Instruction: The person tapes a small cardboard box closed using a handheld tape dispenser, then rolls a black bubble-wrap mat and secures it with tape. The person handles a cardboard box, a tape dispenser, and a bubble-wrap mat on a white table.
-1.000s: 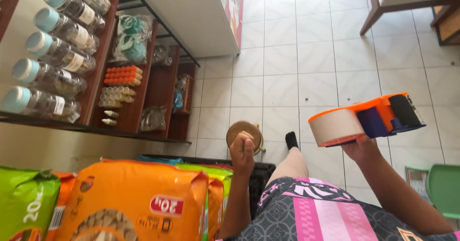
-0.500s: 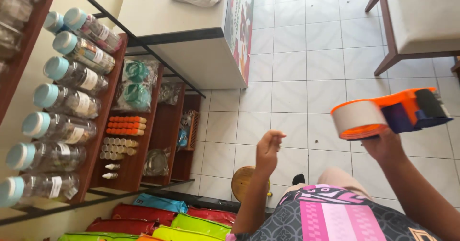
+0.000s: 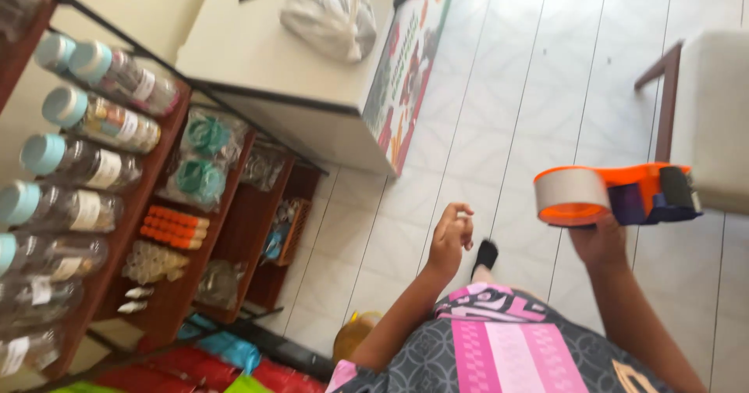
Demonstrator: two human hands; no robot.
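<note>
My right hand [image 3: 599,241] grips the handle of an orange tape dispenser [image 3: 616,194] loaded with a roll of brown packing tape, held up at chest height on the right. My left hand [image 3: 449,237] is raised in the middle of the view, fingers loosely curled and apart, with nothing in it. A round brownish object [image 3: 355,334] lies low near my left elbow, partly hidden by my arm. My patterned pink and grey clothing [image 3: 499,346] fills the bottom of the view.
Wooden shelves [image 3: 156,206] on the left carry rows of blue-capped jars [image 3: 86,120], orange tubes and bagged goods. A white counter [image 3: 296,73] with a plastic bag [image 3: 331,14] stands ahead. A cushioned chair [image 3: 702,112] is at the right on the tiled floor.
My left hand let go of the round brown object and rose, empty. The view tilted up, away from the orange and green bags. The tape dispenser stayed in my right hand.
</note>
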